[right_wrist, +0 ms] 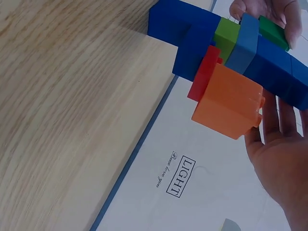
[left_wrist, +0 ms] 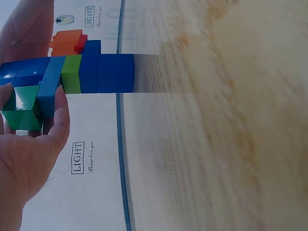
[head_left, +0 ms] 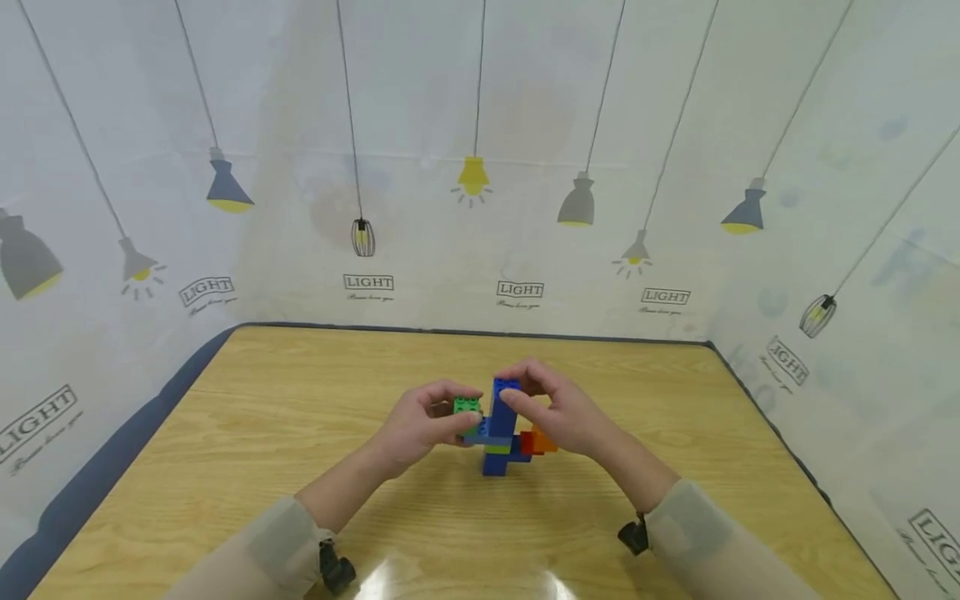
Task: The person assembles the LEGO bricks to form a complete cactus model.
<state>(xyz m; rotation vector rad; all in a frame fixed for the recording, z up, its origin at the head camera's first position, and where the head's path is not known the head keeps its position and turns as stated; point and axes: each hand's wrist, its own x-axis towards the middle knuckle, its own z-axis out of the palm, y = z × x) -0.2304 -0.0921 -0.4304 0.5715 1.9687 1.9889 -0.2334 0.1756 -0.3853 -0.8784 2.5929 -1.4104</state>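
A tower of toy building blocks stands upright on the table, between both hands. Dark blue blocks (left_wrist: 115, 72) form its base, with a lime green block (left_wrist: 71, 73) and a lighter blue block (right_wrist: 243, 45) above. Two stacked dark blue blocks (head_left: 504, 414) rise at the top; my right hand (head_left: 568, 414) holds the upper one between thumb and fingers. On the left, my left hand (head_left: 408, 429) pinches a green block (head_left: 467, 405) at the end of the lighter blue one. A red block (right_wrist: 204, 73) and an orange block (right_wrist: 228, 101) jut out on the right side.
The wooden table (head_left: 300, 375) has a dark blue edge along its far side. Behind it hangs a pale sheet (head_left: 420, 108) printed with lamps and the word LIGHT. Small black cameras (head_left: 336, 570) sit on both wrists.
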